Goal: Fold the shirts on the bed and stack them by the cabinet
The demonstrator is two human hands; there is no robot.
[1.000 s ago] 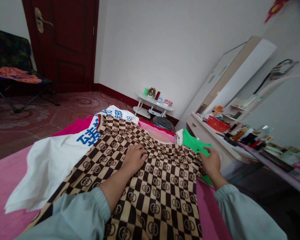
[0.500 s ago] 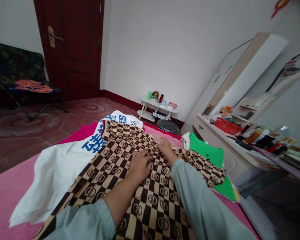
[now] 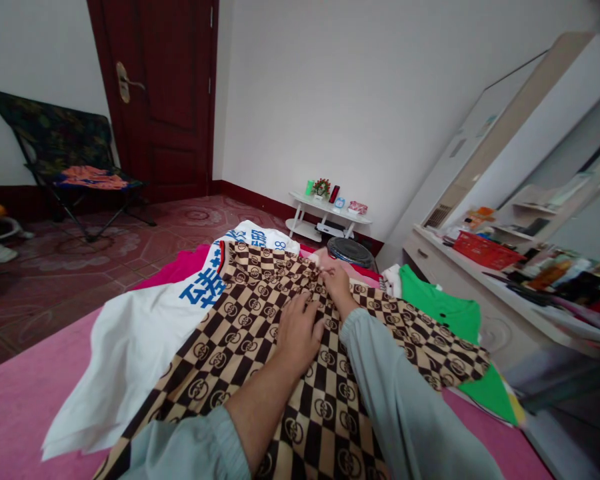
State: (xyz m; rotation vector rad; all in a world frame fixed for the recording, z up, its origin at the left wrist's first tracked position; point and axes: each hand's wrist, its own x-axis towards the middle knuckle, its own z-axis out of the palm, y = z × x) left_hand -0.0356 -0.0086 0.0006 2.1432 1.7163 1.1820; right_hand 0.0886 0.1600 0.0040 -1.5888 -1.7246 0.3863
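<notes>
Checked shirt (image 3: 250, 320), brown and tan: one, spread on a pink cover (image 3: 25, 393). Long axis runs from the near edge of view away toward the far wall (image 3: 350, 87), slanting slightly right; neckline at the far end, near hem out of view. Red-edged left sleeve (image 3: 223, 259) points away to the left; right sleeve (image 3: 445, 357) reaches out rightward.

Left hand (image 3: 300, 330): palm down on the chest, fingers slightly bent and parted, gripping nothing. Right hand (image 3: 337, 283): thumb and fingers drawn together, pinching the cloth at the neckline.

Surroundings: white garment (image 3: 115, 360) with blue lettering, partly under the shirt's left side; magenta cloth (image 3: 173, 270) beyond it; green garment (image 3: 443, 310), partly under the right sleeve; black round object (image 3: 350, 251) past the neckline; dresser (image 3: 435, 267) at right, bearing a red basket (image 3: 485, 250); folding chair (image 3: 55, 143) near the door (image 3: 175, 100).

Obstructions: right forearm (image 3: 400, 380) and left forearm (image 3: 257, 407), both lying over the shirt and covering parts of it.

Changes: right hand, one second ago at the right sleeve, now at the neckline; that sleeve, then bunched, now extended over the green garment. Left hand on the chest throughout.
</notes>
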